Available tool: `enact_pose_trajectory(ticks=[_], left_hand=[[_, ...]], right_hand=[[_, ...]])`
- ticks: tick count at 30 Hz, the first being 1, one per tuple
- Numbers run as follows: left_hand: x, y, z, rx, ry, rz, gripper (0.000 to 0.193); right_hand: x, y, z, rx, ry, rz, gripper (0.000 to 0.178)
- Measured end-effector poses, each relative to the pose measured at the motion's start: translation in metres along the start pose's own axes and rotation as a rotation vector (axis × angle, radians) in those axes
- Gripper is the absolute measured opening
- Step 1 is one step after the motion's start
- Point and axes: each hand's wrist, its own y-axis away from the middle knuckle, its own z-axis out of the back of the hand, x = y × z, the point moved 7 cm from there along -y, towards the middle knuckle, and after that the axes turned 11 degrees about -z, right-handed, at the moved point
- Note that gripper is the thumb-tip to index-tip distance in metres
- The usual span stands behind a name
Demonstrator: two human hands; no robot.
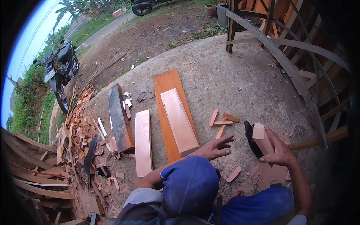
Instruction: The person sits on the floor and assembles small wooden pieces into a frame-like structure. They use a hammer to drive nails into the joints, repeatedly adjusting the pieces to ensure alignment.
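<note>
My right hand (pixel 279 152) grips a pale wooden block (pixel 264 140) at the right, thumb on the near side and fingers along the far side. A flat black piece (pixel 252 139) shows against the block's left side; whether it is attached I cannot tell. My left hand (pixel 217 148) is held out with its fingers apart and nothing in it. Just beyond it lie several small wooden strips (pixel 224 122). Left of that hand, a pale plank (pixel 179 122) rests on a longer orange-brown board (pixel 166 80). One more short strip (pixel 234 174) lies nearer to me.
Another pale board (pixel 143 142) and a dark-faced beam (pixel 120 118) lie on the concrete to the left. Beyond them is a heap of wood offcuts (pixel 77 138). Curved wooden frames (pixel 285 67) stand at the right. A motorcycle (pixel 60 71) is parked at the far left.
</note>
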Motion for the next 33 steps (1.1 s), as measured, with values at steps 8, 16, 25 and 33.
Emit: enact_pose_trajectory(ticks=[8, 16, 25, 33], left_hand=[[-0.038, 0.075, 0.135, -0.946, 0.330, -0.463, 0.056], [-0.009, 0.224, 0.268, -1.338, 0.750, -0.456, 0.058], [-0.040, 0.237, 0.290, -1.275, 0.025, -0.345, 0.055], [-0.092, 0.215, 0.328, -1.036, -0.951, 0.186, 0.046]], right_hand=[[0.168, -0.162, -0.194, -0.091, 0.323, 0.455, 0.134], [0.113, -0.195, -0.318, -0.151, 0.267, -0.130, 0.131], [0.107, -0.192, -0.302, -0.087, 0.281, -0.323, 0.140], [0.104, -0.177, -0.267, -0.067, 0.384, -0.137, 0.084]])
